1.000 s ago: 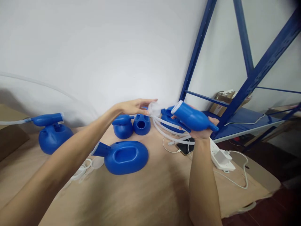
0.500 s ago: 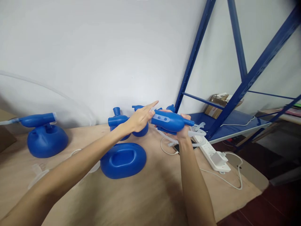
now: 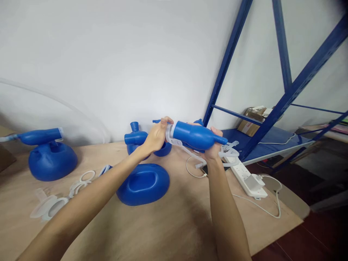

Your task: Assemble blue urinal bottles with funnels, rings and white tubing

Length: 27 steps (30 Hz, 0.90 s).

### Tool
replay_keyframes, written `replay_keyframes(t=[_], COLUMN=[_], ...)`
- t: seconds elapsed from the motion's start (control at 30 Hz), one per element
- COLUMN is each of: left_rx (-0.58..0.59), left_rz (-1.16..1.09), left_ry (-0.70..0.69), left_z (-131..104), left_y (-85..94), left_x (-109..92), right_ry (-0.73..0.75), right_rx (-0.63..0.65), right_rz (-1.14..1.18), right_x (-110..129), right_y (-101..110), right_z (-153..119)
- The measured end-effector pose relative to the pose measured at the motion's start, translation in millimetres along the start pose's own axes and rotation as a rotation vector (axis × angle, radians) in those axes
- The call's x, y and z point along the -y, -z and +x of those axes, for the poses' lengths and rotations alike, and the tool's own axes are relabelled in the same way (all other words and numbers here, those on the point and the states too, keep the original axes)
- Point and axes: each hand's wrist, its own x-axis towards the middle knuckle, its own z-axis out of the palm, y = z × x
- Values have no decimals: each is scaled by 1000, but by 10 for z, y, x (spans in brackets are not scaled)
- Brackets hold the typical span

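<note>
A light brown tabletop (image 3: 179, 232) with a smooth, faintly mottled surface fills the lower frame, its right edge slanting up from bottom right of centre, with open room between the left forearm (image 3: 89, 197) and right forearm (image 3: 228, 210). At lower left lie translucent plastic rings and caps (image 3: 45, 206); at centre, a rounded blue plastic vessel (image 3: 144, 197) with an oval recess sits partly behind the left forearm. A white power strip (image 3: 240, 174) with an adapter lies right of centre, near the table's right side, beside coiled translucent tubing (image 3: 230, 157). Just right of the frame's centre, a glossy blue plastic bottle (image 3: 194, 136) with a narrow spout is held nearly level above the table, its wide mouth facing left. The right hand (image 3: 214, 148) cradles it from below, fingers wrapped around its far side. The left hand (image 3: 157, 136) reaches in from lower left, fingers pinching a translucent strapped cap (image 3: 170, 136) at that mouth; whether it is fully seated cannot be told. Farther back, a blue vessel (image 3: 53, 163) stands at left, more blue vessels (image 3: 136, 138) behind the left hand. A blue metal rack (image 3: 272, 141) bearing a cardboard box (image 3: 248, 127) occupies the right, before a pale wall (image 3: 122, 65).
</note>
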Motion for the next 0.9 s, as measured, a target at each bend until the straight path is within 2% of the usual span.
replay_keyframes(t=[0.1, 0.17, 0.23, 0.37, 0.4, 0.47, 0.57, 0.67, 0.8, 0.9], left_rx=[-97, -86, -6, 198, 219, 230, 197, 122, 6, 5], left_rz=[-6, -8, -3, 60, 72, 73, 38, -173, -458, -545], left_ry=[78, 102, 118, 138, 156, 207, 264, 228, 66, -81], left_z=[22, 33, 28, -92, -144, -256, -394, -446, -363, -205], left_y=[65, 153, 282, 641, 744, 960, 1295, 1604, 1895, 2074], left_x=[23, 37, 59, 152, 186, 256, 318, 250, -67, -398], right_ry=[-1, -34, -60, -181, -224, -277, -317, -456, -675, -680], right_rx=[82, 128, 225, 583, 653, 716, 734, 682, 567, 602], right_rz=[10, -26, -88, -231, -246, -275, -398, -668, -983, -1012], right_x=[3, 5, 13, 31, 24, -14, -118, -217, -341, -510], right_y=[96, 123, 118, 73, 66, 64, 105, 185, 304, 387], right_z=[-11, -25, -47, -98, -102, -90, -28, 40, 94, 119])
